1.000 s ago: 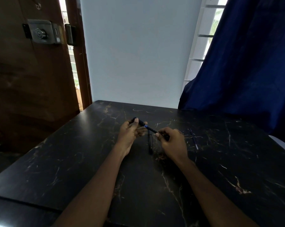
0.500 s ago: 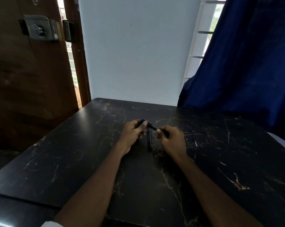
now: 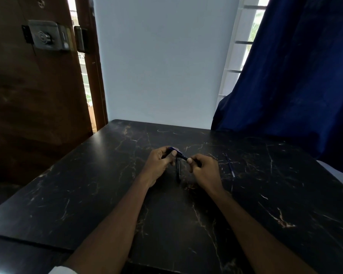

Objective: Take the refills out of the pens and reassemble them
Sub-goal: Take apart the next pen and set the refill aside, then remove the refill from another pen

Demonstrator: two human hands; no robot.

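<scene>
Left hand: raised just above the table, back of the hand towards the camera, fingers curled round the far-left end of a pen. The thumb lies along the top of the barrel with its nail facing up.
Right hand: also curled, knuckles up. Thumb and forefinger pinch the pen's other end, and the remaining fingers are folded under the palm.
Pen: held between the two hands and clear of the table, slanting down from the blue end in the left grip to the dark end in the right. Only a short stretch shows between the thumbs, and I cannot tell whether its parts are screwed fully together.
Second pen: dark, lying flat on the table in the gap between the hands, pointing roughly away from the person.
Refill: a thin blue stick lying on the table to the right of the right hand, apart from it.
Forearms: both bare, entering from the bottom edge and converging towards mid-table. A white sleeve shows at the lower left.
Table: black marble with pale veins.
Surroundings: a blue curtain on the right, a pale wall ahead, and a wooden door with a metal lock on the left.
</scene>
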